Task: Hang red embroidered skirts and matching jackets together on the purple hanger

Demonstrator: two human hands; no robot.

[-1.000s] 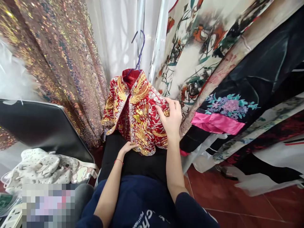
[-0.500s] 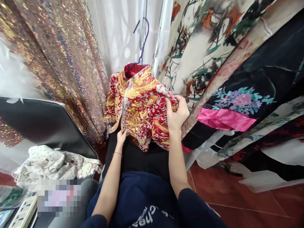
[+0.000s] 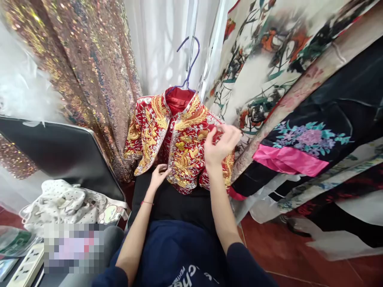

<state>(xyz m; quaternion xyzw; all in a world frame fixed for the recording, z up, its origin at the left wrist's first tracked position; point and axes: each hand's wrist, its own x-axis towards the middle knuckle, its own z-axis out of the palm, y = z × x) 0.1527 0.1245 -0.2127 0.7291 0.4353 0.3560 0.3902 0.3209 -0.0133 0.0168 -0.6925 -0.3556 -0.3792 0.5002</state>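
Observation:
A short red jacket (image 3: pixel 188 149) with gold and silver embroidery hangs on a purple hanger (image 3: pixel 193 59), its hook at the top and its front parted. At the lower front edge, my left hand (image 3: pixel 158 177) pinches the hem between thumb and fingers. My right hand (image 3: pixel 221 145) is in front of the sleeve on the right side, fingers bent and apart, with no cloth visible between them. It covers part of that sleeve. Below the hem lies black cloth (image 3: pixel 176 203) over my lap.
On the left stand a dark chair back (image 3: pixel 56 155) and a heap of dotted white cloth (image 3: pixel 62 203). A power strip (image 3: pixel 28 265) lies at the lower left. Sequined fabric (image 3: pixel 86 59) hangs behind, and a black garment with pink trim (image 3: pixel 290 159) hangs on the right.
The jacket front has parted wider, showing the red lining at the collar. My right hand has let go of the sleeve; my left hand still pinches the hem. The view has shifted slightly.

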